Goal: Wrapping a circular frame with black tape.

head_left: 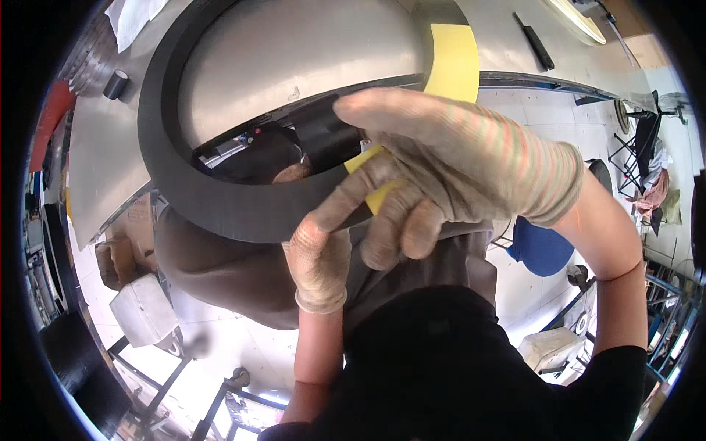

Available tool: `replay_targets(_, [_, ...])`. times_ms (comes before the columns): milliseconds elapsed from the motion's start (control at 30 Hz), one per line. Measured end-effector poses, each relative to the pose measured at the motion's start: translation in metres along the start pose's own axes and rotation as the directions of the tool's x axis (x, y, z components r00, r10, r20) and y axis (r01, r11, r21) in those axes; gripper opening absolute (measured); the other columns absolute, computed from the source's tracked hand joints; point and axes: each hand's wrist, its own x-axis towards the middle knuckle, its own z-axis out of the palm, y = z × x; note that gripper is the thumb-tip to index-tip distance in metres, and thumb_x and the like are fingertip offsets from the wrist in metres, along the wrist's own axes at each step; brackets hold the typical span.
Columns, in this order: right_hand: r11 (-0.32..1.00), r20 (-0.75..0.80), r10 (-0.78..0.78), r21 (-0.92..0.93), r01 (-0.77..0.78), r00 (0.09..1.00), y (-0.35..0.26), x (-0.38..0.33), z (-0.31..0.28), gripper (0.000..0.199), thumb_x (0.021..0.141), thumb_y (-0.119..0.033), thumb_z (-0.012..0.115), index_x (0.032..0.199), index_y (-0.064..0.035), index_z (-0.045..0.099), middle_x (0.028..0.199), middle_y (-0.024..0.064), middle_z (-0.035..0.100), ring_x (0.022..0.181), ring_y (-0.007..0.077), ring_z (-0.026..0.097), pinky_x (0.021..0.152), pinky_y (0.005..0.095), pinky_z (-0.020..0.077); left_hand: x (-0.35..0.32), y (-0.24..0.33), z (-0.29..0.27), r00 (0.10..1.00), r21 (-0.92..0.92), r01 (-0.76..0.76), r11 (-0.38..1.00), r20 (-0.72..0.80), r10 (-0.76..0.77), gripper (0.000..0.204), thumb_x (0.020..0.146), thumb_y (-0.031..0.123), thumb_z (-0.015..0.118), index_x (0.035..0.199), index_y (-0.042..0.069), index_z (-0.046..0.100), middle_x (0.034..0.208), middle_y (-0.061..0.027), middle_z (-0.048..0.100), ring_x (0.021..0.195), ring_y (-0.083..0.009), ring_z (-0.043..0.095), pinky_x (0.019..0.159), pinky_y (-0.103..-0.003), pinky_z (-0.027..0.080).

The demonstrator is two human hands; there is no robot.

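A large, wide black ring rests partly over the metal table and reaches out above my lap. Yellow covering shows on its far right part, and more yellow peeks out between my right fingers. My left hand, in a soiled knit glove, grips the ring's near edge; its fingers are mostly hidden. My right hand, gloved too, is over the ring's near right part. Its thumb points away to the left and its fingers are bent and spread, the foremost fingertip by my left hand.
The metal table carries a small dark roll at the left and a black-handled tool at the far right. Below stand cardboard boxes, a blue stool seat and metal frames. White cloth or paper lies at the far left.
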Motion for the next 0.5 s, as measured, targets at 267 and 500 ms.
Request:
replay_targets(267, [0.991,0.013,0.037,-0.130,-0.035,0.999,0.028,-0.011,0.023,0.043,0.100,-0.021,0.059,0.135,0.0031,0.054,0.099,0.0114,0.066,0.077,0.0110,0.066,0.070,0.0207,0.0542,0.012,-0.005,0.004,0.990,-0.111,-0.080,0.991,0.103,0.091,0.084,0.078,0.034,0.086,0.142,-0.001,0.045,0.151,-0.0213,0.043,0.139,-0.0313,0.043,0.120,-0.047,0.031])
replay_targets(500, [0.821,-0.472,-0.188,-0.556,-0.125,0.861,0.090,-0.006,-0.013,0.045,0.091,-0.041,0.077,0.114,-0.0032,0.070,0.080,0.0059,0.070,0.066,0.0118,0.067,0.059,0.0248,0.0533,0.015,-0.003,0.000,0.978,0.020,-0.131,0.991,0.167,0.126,0.073,0.087,0.036,0.071,0.146,0.001,0.048,0.157,-0.0197,0.042,0.144,-0.0332,0.042,0.123,-0.049,0.029])
